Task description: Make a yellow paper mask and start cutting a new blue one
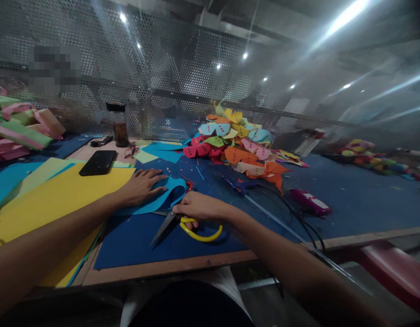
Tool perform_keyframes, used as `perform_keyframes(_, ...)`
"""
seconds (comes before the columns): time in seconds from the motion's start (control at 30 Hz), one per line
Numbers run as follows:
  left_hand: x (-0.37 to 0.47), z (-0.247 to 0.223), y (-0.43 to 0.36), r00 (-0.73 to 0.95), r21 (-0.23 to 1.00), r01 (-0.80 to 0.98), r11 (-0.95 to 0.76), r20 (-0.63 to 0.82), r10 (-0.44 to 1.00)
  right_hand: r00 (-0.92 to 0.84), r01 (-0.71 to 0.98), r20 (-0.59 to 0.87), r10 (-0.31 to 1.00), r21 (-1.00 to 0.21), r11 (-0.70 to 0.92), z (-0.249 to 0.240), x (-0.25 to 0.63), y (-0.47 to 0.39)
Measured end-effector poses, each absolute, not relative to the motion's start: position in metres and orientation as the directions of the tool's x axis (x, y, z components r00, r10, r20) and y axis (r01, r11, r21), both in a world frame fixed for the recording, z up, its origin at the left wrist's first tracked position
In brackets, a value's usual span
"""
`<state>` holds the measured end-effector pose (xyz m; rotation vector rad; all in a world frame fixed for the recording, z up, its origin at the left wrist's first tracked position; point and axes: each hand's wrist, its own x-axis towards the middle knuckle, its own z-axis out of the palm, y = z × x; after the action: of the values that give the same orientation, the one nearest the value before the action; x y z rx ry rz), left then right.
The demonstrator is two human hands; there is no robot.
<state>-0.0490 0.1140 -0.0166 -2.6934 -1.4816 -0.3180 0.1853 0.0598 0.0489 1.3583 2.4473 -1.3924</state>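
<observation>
My left hand [143, 187] lies flat with its fingers stretched over a blue sheet [138, 210], pressing it to the table. The sheet's right end curls up in a loop between my two hands. My right hand [201, 206] is closed on a pair of scissors [203, 234] with yellow handles. The blades are spread, one pointing toward the table's front edge and the other running under the blue sheet's edge. Behind my right hand a small red thing [189, 186] shows in part; I cannot make out what it is.
Yellow sheets [66, 195] and a black phone [98, 162] lie left; a lidded jar [119, 125] stands behind. A colorful pile of cut shapes [230, 141] sits at back centre. Right are a glue gun [235, 185], a clear stick [281, 222], cables and a purple device [310, 202].
</observation>
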Motion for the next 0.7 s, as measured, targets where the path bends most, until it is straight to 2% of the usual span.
perform_keyframes(0.33, -0.053, -0.01, 0.112, 0.543, 0.096, 0.818, -0.567, 0.195, 0.817, -0.636, 0.685, -0.387, 0.668, -0.682, 0.257, 0.045, 0.188, 0.063)
perform_keyframes(0.7, -0.053, -0.013, 0.114, 0.563, 0.048, 0.812, -0.582, 0.196, 0.802, -0.642, 0.684, -0.379, 0.666, -0.675, 0.276, 0.049, 0.177, 0.062)
